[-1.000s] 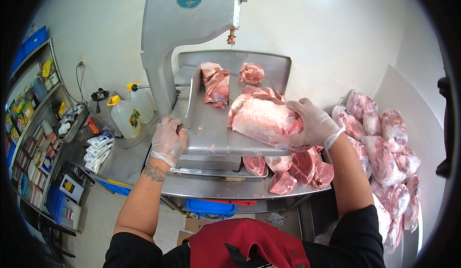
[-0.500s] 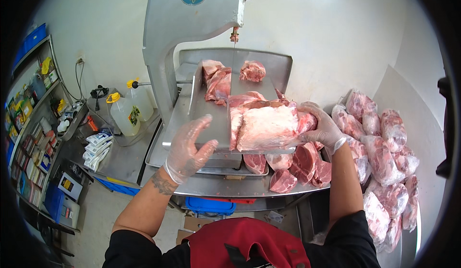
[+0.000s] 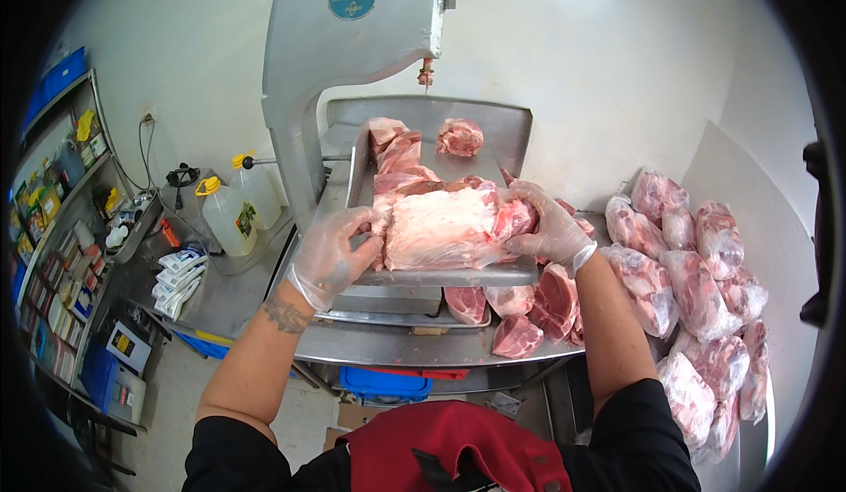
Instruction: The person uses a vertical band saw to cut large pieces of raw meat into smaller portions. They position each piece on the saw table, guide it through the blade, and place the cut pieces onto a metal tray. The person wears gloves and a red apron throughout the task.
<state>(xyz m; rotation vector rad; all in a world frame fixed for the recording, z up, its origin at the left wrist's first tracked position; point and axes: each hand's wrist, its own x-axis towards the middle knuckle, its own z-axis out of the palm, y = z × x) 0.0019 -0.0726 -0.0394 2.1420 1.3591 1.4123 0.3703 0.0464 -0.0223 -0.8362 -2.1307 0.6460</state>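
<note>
Both gloved hands clamp 1 big slab of raw pork [image 3: 445, 227] on the steel saw table [image 3: 493, 130], left hand [image 3: 333, 254] cupped on its near end, right hand [image 3: 542, 223] curled over the far end, seemingly to steady the slippery, fat-streaked block. Smaller pink cuts [image 3: 529, 302] sit heaped below, and bagged joints [image 3: 696, 289] glisten at the right

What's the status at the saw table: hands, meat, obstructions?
Left hand and right hand gripping big meat slab at each end. Slab flat on saw table. Cut pieces lie behind it.
</note>
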